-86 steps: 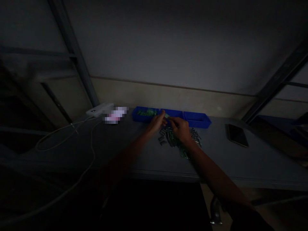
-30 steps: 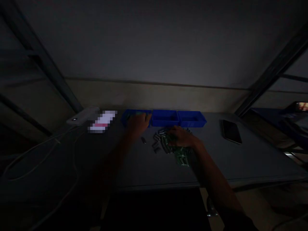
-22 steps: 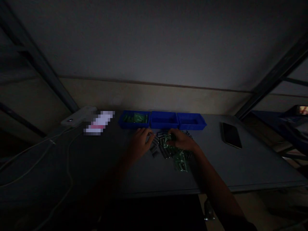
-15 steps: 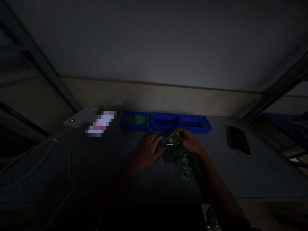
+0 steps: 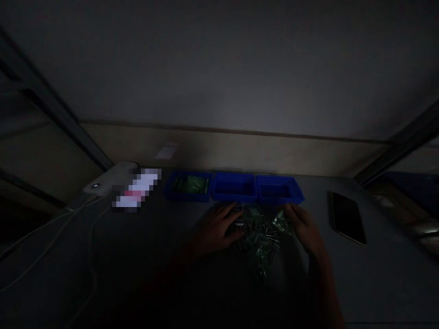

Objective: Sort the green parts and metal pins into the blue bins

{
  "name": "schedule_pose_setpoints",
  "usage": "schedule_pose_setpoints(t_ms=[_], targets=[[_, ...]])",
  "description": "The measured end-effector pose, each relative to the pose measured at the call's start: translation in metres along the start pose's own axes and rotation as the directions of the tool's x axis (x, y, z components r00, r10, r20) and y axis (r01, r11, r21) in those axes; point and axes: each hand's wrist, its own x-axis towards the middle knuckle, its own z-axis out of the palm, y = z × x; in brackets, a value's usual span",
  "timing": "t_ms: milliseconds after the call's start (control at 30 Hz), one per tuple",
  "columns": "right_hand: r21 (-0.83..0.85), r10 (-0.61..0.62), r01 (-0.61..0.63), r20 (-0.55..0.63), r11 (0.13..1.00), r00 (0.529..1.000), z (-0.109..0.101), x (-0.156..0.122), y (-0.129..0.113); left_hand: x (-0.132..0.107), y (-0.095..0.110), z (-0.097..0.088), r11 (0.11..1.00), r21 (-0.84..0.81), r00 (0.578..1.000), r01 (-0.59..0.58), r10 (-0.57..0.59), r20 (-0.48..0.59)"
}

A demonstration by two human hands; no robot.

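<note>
My left hand (image 5: 219,230) lies at the left side of a pile of small parts (image 5: 255,235), with thumb and fingers apart and the fingertips touching the pile. Dark pieces, thin shiny rods and greenish clear plastic are mixed in this heap; the dim light hides what kind they are. At the pile's right side, my right hand (image 5: 303,226) is closed on the edge of a shiny green plastic packet (image 5: 281,222). Another green plastic packet (image 5: 262,260) lies at the near side of the heap.
Behind the pile stand three blue bins in a row: the left bin (image 5: 171,194) holds green packets, beside the middle bin (image 5: 235,195) and right bin (image 5: 280,195). A phone (image 5: 347,217) lies at right. A white power strip (image 5: 113,177) with cables sits at left.
My right hand has moved right, drawing a green packet away from the heap and uncovering thin rods. My left hand stays at the left side with fingers spread wider. The view has tilted up slightly.
</note>
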Motion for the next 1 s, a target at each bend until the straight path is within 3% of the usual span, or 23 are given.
schedule_pose_setpoints(t_ms=[167, 267, 467, 733, 1000], targets=[[-0.02, -0.024, 0.022, -0.096, 1.0, 0.995, 0.023, -0.003, 0.011, 0.0, 0.0, -0.001, 1.0, -0.008, 1.0, -0.014, 0.014, 0.026], [-0.058, -0.034, 0.032, -0.04, 0.998, 0.999, 0.042, 0.0, 0.011, -0.001, 0.002, -0.003, 0.999, -0.02, 0.999, -0.029, 0.03, 0.022], [-0.129, -0.196, 0.195, 0.004, 0.972, 0.981, 0.069, 0.001, 0.006, 0.001, -0.001, 0.002, 0.996, 0.027, 0.996, -0.084, 0.084, -0.014], [-0.178, -0.242, 0.236, -0.012, 0.955, 0.97, 0.078, 0.001, 0.007, 0.004, -0.002, 0.006, 0.99, 0.084, 0.99, -0.115, 0.121, -0.075], [-0.133, -0.325, 0.334, 0.082, 0.933, 0.942, 0.093, -0.002, -0.002, 0.001, -0.005, 0.011, 0.982, 0.163, 0.991, -0.094, 0.107, -0.075]])
